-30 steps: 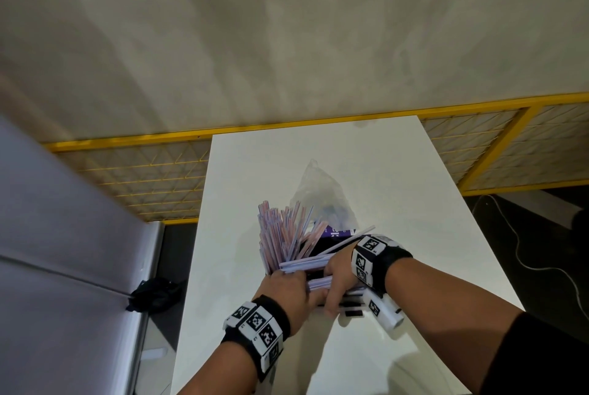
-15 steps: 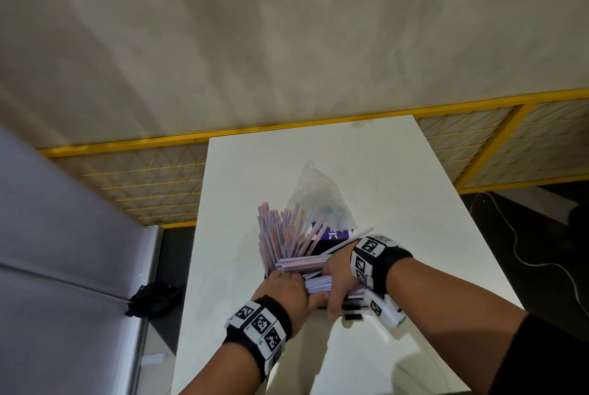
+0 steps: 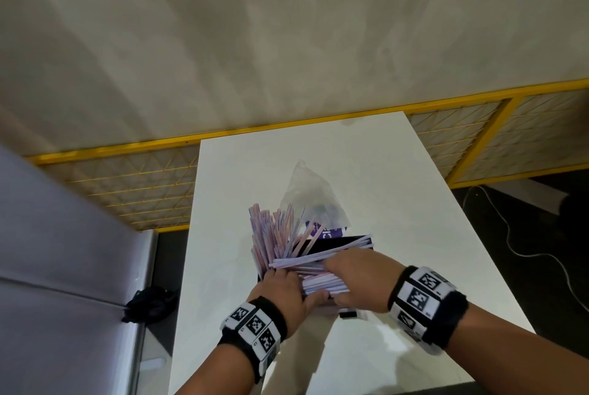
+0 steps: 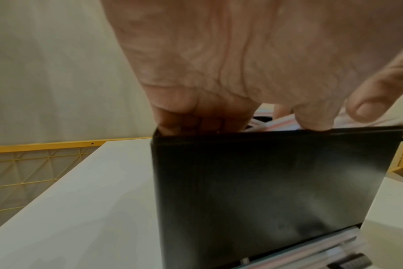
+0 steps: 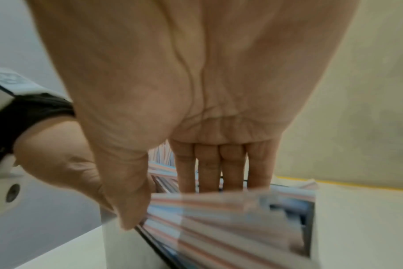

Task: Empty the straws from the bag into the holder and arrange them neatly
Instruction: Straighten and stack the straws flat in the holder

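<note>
On the white table (image 3: 398,187) stands a black holder (image 3: 334,243) crammed with striped pink and blue straws (image 3: 271,232); some fan upright at its left, others lie flat across it. My left hand (image 3: 280,288) hooks its fingers (image 4: 184,118) over the rim of the holder (image 4: 265,182) at the left corner, thumb free. My right hand (image 3: 350,276) holds the flat bundle of straws (image 5: 219,218) between its thumb and straight fingers (image 5: 221,167). The clear bag (image 3: 307,200) lies crumpled just behind the holder.
A yellow mesh fence (image 3: 127,184) runs behind and beside the table. A grey panel (image 3: 63,235) stands on the left, with a black object (image 3: 149,302) on the floor below it. A white cable (image 3: 516,235) trails on the dark floor at right.
My right wrist has drawn back to the right, and the flat bundle now stretches further across the holder. My left hand stays at the holder's left corner.
</note>
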Motion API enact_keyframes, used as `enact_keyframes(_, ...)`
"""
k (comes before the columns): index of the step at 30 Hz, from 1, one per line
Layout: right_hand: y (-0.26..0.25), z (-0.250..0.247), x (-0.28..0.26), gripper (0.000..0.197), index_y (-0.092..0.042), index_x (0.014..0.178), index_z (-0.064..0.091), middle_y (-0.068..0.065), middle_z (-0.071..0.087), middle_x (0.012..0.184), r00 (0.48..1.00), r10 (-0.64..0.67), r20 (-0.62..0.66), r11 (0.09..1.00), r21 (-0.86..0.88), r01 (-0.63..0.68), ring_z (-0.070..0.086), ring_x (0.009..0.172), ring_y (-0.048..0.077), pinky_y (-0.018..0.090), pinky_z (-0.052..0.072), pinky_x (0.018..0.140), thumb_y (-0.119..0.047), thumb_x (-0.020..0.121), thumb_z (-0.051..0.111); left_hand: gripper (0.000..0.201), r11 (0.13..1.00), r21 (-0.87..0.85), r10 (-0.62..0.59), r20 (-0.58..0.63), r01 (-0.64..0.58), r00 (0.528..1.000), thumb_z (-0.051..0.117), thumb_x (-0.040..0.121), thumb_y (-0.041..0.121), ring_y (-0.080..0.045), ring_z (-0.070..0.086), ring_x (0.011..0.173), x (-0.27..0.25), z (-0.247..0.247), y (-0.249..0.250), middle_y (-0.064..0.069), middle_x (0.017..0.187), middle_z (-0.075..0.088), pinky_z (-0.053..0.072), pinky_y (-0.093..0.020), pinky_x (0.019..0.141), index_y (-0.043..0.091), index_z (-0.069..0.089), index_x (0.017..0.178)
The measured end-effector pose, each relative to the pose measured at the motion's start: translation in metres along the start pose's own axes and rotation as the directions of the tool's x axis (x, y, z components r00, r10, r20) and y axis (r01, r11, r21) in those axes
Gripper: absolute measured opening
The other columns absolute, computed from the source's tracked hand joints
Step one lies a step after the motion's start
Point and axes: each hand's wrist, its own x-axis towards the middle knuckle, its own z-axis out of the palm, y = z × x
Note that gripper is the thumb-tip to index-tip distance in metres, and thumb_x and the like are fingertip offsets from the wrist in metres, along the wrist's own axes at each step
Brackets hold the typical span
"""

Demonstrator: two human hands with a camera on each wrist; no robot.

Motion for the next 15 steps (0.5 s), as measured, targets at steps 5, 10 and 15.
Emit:
enact_keyframes(5,0.004,0.008,-0.014,0.027,-0.025,0.116,0.064,0.001,0.058,0.116,0.994,0.033,-0.099,0.981,-0.185,-0.051,0.053,0.109,0.026,0.039,0.041,0.089,-0.037,0.098,0.049,0.065,1.000,-0.014,0.021,-0.134,-0.023,0.991,0.035,0.093,0.075,-0.024,0.049,0.123,-0.008,-0.003,0.000,-0.001,0.129,0.057,0.044,-0.036,0.103,0.023,0.058,0.124)
enact_keyframes(10,0.002,0.025,-0.013,0.030,-0.020,0.108,0.069,0.005,0.061,0.115,0.995,0.074,-0.066,0.968,-0.236,-0.088,0.057,0.106,0.029,0.040,0.046,0.085,-0.029,0.106,0.040,0.040,0.997,-0.023,0.063,-0.238,-0.070,0.969,0.045,0.096,0.062,-0.021,0.057,0.106,-0.014,-0.008,-0.001,0.003,0.108,0.060,0.046,-0.032,0.085,0.027,0.062,0.102)
enact_keyframes(15,-0.001,0.035,-0.005,0.051,-0.016,0.118,0.066,0.006,0.065,0.122,0.996,0.065,-0.068,0.995,-0.075,-0.071,0.060,0.113,0.028,0.042,0.050,0.095,-0.055,0.103,0.036,0.034,0.974,-0.038,0.203,-0.272,-0.221,0.940,0.048,0.096,0.051,-0.018,0.053,0.109,-0.014,-0.002,-0.003,0.007,0.112,0.059,0.044,-0.029,0.096,0.033,0.071,0.114)
